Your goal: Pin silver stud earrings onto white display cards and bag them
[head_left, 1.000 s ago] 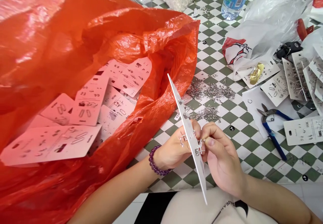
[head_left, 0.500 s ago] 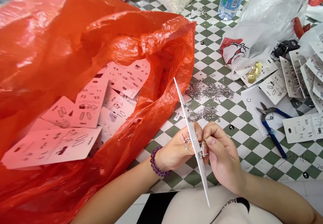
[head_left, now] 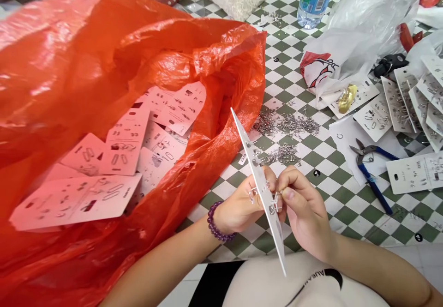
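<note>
Above the worktop (head_left: pixel 337 201), an apparently unfinished card of earrings (head_left: pixel 257 171) is clasped by the left hand (head_left: pixel 242 205), a tiny fitting (head_left: pixel 280 193) is pinched by the right hand (head_left: pixel 306 217), filled cards (head_left: pixel 126 141) are bagged, and loose metal pieces (head_left: pixel 299 124) seem unused.

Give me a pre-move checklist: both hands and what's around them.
- Left hand holding thin white rectangular jewellery card: ok.
- Right hand pinched beside that card: ok.
- Piece in right pinch seated: cannot tell, mostly hidden.
- Small silver metal pieces neatly piled: not ok, strays on green-and-white checked tablecloth.
- Blue-handled metal pliers clear of hands: ok.
- Translucent red plastic bag open: ok, printed cards visible inside.
</note>
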Demonstrator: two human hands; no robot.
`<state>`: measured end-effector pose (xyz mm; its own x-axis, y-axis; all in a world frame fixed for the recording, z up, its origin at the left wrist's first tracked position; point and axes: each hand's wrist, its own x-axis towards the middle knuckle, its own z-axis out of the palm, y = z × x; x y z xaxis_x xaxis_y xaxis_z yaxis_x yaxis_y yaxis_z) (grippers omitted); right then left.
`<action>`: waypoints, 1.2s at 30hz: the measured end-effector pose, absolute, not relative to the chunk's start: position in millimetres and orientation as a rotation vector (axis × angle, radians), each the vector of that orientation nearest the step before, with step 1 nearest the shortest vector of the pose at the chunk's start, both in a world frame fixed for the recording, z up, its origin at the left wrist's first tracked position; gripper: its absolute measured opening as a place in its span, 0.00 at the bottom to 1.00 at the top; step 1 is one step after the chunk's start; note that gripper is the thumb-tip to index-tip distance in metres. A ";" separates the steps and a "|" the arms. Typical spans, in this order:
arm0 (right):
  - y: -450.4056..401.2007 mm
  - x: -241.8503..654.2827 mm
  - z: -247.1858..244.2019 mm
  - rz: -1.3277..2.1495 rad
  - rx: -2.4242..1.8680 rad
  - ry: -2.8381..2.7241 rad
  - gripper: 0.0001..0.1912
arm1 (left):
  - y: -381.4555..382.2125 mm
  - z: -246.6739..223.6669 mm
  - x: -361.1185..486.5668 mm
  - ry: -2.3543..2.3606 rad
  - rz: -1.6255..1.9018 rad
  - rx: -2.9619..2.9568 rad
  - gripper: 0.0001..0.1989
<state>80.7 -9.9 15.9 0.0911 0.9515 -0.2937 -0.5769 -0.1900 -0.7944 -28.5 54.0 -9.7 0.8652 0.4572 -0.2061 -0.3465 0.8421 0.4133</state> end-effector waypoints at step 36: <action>-10.4 87.5 17.7 1.219 -1.054 -0.870 0.05 | 52.4 -14.0 -25.8 0.198 0.532 0.335 0.15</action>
